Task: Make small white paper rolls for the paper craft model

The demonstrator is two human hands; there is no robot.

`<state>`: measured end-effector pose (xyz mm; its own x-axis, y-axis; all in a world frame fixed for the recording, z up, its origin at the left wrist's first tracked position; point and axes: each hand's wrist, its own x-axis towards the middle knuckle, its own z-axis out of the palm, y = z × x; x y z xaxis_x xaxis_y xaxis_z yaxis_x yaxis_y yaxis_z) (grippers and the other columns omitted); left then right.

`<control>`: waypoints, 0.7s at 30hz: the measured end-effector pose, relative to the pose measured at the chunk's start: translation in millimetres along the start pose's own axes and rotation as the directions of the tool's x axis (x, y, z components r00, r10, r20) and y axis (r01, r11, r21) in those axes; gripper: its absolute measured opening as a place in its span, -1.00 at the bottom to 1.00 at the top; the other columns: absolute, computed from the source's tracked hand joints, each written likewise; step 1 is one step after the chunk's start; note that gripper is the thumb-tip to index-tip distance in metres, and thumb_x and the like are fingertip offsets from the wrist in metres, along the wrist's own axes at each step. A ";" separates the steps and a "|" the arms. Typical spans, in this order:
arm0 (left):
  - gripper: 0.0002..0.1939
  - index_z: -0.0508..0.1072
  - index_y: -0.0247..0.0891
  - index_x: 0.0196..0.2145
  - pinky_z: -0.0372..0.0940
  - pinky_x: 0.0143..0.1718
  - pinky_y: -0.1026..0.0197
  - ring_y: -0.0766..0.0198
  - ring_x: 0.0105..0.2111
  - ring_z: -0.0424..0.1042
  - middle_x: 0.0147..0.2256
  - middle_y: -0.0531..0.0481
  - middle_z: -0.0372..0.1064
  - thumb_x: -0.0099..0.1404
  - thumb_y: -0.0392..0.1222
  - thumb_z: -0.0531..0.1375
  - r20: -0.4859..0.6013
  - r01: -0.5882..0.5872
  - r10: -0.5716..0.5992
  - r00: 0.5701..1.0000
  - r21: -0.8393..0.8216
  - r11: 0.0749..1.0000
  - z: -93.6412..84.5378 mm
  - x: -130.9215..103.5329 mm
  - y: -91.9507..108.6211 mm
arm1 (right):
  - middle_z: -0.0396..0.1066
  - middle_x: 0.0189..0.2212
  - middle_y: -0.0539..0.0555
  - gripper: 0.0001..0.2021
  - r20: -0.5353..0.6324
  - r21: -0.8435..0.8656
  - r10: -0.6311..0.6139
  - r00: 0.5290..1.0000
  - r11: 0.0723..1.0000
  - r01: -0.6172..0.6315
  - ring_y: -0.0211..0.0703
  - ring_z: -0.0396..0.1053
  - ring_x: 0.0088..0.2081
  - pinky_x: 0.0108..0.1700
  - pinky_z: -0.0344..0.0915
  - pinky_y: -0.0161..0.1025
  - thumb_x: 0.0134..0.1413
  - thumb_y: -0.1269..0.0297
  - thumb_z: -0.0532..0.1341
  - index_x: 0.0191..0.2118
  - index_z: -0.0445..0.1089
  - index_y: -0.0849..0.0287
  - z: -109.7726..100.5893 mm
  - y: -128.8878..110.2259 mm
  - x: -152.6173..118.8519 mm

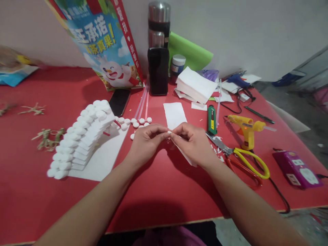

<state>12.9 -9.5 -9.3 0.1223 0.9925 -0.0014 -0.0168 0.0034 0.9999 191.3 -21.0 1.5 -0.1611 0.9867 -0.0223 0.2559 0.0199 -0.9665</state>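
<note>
Over the middle of the red table, my left hand (150, 139) and my right hand (189, 139) meet fingertip to fingertip. Both are closed in a pinch on a small white piece of paper (169, 132), mostly covered by the fingers. A white paper strip (189, 159) shows below my right hand; whether it joins the pinched piece I cannot tell. Just beyond the hands lies a white paper sheet (175, 113). Several small white discs (135, 124) are scattered left of them. Farther left, a curved structure of white discs and folded paper (84, 133) stands on a white sheet (102, 164).
Scissors (237, 153), a green utility knife (211, 119), a yellow glue gun (244, 128) and a purple power socket (297, 169) lie to the right. At the back are an upright black phone (158, 71), a thermos (159, 17), stacked paper (196, 83) and a printed bag (102, 41).
</note>
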 end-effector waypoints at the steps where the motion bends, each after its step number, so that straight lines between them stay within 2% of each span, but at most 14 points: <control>1: -0.94 0.64 -0.21 -0.39 0.43 -0.23 0.14 0.20 -0.36 0.52 -0.40 -0.02 0.58 0.23 -0.20 0.40 0.017 0.006 -0.006 1.000 0.012 1.000 -1.2 0.2 2.1 | 0.59 -0.40 0.08 -0.78 0.056 0.129 0.079 0.995 0.988 -0.086 -0.10 0.56 -0.42 -0.33 0.51 -0.17 0.21 0.11 0.38 -0.30 0.46 0.15 -2.8 -1.0 2.1; 2: -0.93 0.63 -0.21 -0.37 0.43 -0.25 0.14 0.20 -0.38 0.52 -0.41 -0.02 0.56 0.25 -0.19 0.39 0.036 0.004 -0.005 0.999 0.020 1.000 -2.9 0.5 4.5 | 0.60 -0.38 0.10 -0.73 0.134 0.262 0.157 0.979 0.947 -0.187 -0.07 0.58 -0.42 -0.31 0.55 -0.12 0.23 0.04 0.37 -0.28 0.46 0.15 -6.2 -1.7 4.7; 4: -0.93 0.61 -0.20 -0.34 0.44 -0.28 0.12 0.19 -0.40 0.51 -0.42 0.00 0.54 0.28 -0.18 0.36 0.066 -0.024 0.022 0.998 0.033 0.999 -7.2 1.3 9.4 | 0.63 -0.35 0.15 -0.64 0.323 0.452 0.269 0.907 0.799 -0.397 -0.01 0.62 -0.39 -0.24 0.61 -0.02 0.30 -0.07 0.31 -0.24 0.47 0.18 -12.9 -1.9 10.5; 7: -0.97 0.61 -0.17 -0.33 0.45 -0.20 0.10 0.16 -0.34 0.53 -0.37 -0.02 0.58 0.26 -0.20 0.37 0.070 -0.128 0.121 0.990 0.112 0.985 -14.0 3.2 13.7 | 0.65 -0.29 0.23 -0.60 0.543 0.535 0.307 0.782 0.591 -0.604 0.01 0.65 -0.31 -0.14 0.63 0.02 0.41 -0.08 0.19 -0.17 0.48 0.22 -17.1 -0.1 16.3; 9: -0.98 0.63 -0.15 -0.33 0.46 -0.15 0.09 0.14 -0.29 0.55 -0.32 -0.03 0.60 0.26 -0.21 0.36 0.075 -0.171 0.161 0.984 0.146 0.975 -17.0 4.3 13.8 | 0.66 -0.23 0.25 -0.59 0.610 0.553 0.281 0.741 0.519 -0.652 -0.02 0.65 -0.29 -0.12 0.63 0.00 0.45 -0.06 0.16 -0.13 0.48 0.24 -14.7 0.7 16.5; 11: -0.98 0.64 -0.14 -0.32 0.46 -0.11 0.07 0.12 -0.28 0.55 -0.31 -0.03 0.61 0.27 -0.20 0.36 0.076 -0.185 0.175 0.982 0.160 0.970 -17.9 4.8 13.0 | 0.66 -0.22 0.23 -0.61 0.605 0.566 0.264 0.751 0.520 -0.639 -0.06 0.64 -0.30 -0.12 0.64 -0.03 0.43 -0.05 0.20 -0.10 0.50 0.24 -10.7 0.2 14.5; 16: -0.96 0.64 -0.14 -0.32 0.45 -0.10 0.06 0.12 -0.28 0.55 -0.29 -0.04 0.61 0.29 -0.19 0.36 0.041 -0.167 0.162 0.986 0.192 0.967 -15.7 3.7 12.1 | 0.62 -0.30 0.14 -0.68 0.505 0.571 0.231 0.831 0.633 -0.523 -0.13 0.56 -0.39 -0.17 0.65 -0.07 0.23 0.04 0.43 -0.15 0.54 0.24 -8.3 -2.0 11.0; 21: -0.95 0.64 -0.16 -0.33 0.44 -0.15 0.09 0.15 -0.31 0.54 -0.33 -0.02 0.59 0.30 -0.17 0.37 0.043 -0.157 0.151 0.988 0.213 0.964 -14.7 3.6 10.0 | 0.57 -0.42 0.01 -0.64 0.449 0.553 0.252 0.857 0.675 -0.488 -0.19 0.53 -0.43 -0.23 0.63 -0.11 0.03 0.14 0.56 -0.16 0.53 0.21 -9.7 -3.3 11.7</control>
<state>-1.4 -4.1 0.5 0.1610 0.9754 0.1504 0.1761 -0.1783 0.9681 197.9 -8.0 6.9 -0.5015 0.7785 -0.3775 -0.2757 -0.5574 -0.7831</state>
